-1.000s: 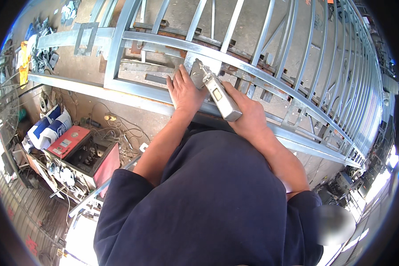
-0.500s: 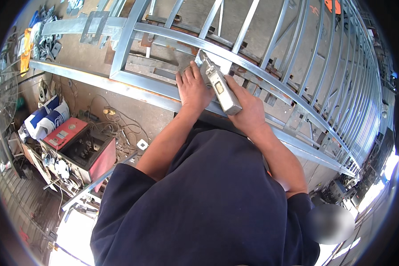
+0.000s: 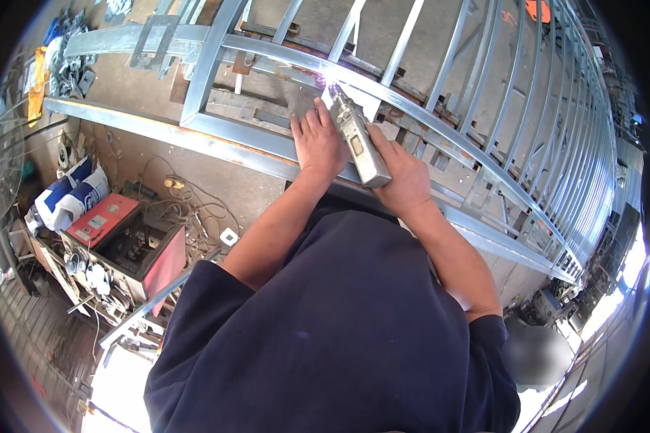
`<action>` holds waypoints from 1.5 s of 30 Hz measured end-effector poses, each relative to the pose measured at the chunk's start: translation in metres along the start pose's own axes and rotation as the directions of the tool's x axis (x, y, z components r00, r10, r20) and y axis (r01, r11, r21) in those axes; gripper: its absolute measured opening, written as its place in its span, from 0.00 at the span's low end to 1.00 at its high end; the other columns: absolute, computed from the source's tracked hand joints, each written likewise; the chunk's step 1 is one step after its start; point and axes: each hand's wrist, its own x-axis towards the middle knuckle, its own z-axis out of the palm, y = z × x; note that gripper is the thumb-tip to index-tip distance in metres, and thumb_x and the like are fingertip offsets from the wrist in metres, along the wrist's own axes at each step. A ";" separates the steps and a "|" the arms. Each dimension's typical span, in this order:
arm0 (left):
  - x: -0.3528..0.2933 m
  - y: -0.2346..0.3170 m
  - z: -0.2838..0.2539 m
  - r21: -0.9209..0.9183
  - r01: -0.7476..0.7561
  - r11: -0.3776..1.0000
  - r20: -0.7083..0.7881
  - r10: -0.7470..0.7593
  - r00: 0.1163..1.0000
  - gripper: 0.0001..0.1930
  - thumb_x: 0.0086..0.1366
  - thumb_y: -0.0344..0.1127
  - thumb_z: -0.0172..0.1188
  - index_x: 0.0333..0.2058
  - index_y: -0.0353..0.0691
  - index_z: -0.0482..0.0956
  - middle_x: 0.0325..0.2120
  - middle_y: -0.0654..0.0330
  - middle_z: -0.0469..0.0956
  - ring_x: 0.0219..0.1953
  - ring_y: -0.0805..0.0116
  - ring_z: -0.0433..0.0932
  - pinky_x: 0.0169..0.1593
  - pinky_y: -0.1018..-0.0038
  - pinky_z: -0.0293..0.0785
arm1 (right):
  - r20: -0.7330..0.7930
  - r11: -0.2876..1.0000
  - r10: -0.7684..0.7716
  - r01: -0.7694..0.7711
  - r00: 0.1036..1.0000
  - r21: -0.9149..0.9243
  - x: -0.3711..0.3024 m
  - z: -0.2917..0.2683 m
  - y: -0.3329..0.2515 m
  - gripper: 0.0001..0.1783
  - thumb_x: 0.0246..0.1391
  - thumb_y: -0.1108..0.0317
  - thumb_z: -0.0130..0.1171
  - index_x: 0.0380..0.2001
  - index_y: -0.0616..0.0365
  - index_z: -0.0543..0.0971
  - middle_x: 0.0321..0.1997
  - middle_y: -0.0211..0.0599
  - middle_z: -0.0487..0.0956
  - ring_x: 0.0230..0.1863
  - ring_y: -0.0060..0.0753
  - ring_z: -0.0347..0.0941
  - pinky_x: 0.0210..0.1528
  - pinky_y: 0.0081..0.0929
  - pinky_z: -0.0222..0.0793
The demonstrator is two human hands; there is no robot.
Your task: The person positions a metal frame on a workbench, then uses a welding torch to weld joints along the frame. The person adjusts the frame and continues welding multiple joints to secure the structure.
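My right hand is closed around a grey, boxy handheld welding gun. The gun points away from me, and a bright violet-white arc glows at its nozzle, against a galvanised steel rail where an upright bar meets it. Just left of the gun lies my left hand, its fingers stretched forward and slightly apart. Its thumb is hidden, and I cannot tell whether it touches the gun. Beneath my forearms runs the near steel tube of the frame.
Many parallel bars curve off to the right. On the left stands a red open-topped metal box beside blue-and-white bags. Tangled cables lie on the floor. An orange object is at the far right, and a yellow cloth far left.
A bright arc has appeared at the gun's nozzle, where there was no glow before. Both hands stay almost in place; the view has shifted slightly.
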 end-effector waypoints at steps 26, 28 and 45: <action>0.001 -0.010 0.010 -0.171 -0.129 0.977 -0.169 0.100 0.980 0.54 0.50 0.43 0.69 0.69 0.19 0.49 0.48 0.41 0.69 0.53 0.43 0.70 0.70 0.50 0.51 | -0.003 0.994 0.078 -0.078 0.997 -0.074 -0.006 0.002 -0.009 0.54 0.39 0.70 0.74 0.72 0.34 0.65 0.39 0.39 0.80 0.38 0.50 0.82 0.37 0.42 0.79; 0.001 -0.011 0.011 -0.180 -0.128 0.975 -0.173 0.097 0.980 0.54 0.50 0.42 0.69 0.68 0.19 0.49 0.47 0.41 0.70 0.53 0.43 0.70 0.69 0.50 0.51 | 0.012 0.993 0.091 -0.089 0.996 -0.074 -0.007 0.002 -0.009 0.54 0.39 0.70 0.74 0.72 0.35 0.65 0.39 0.39 0.80 0.38 0.50 0.82 0.37 0.42 0.79; 0.002 -0.002 -0.004 -0.092 -0.041 0.995 -0.021 0.040 0.999 0.62 0.55 0.65 0.70 0.70 0.20 0.51 0.54 0.40 0.71 0.60 0.43 0.69 0.73 0.53 0.50 | 0.051 0.975 0.220 -0.221 0.974 0.009 -0.060 -0.037 0.008 0.47 0.46 0.72 0.73 0.71 0.40 0.68 0.53 0.46 0.82 0.50 0.56 0.81 0.49 0.43 0.80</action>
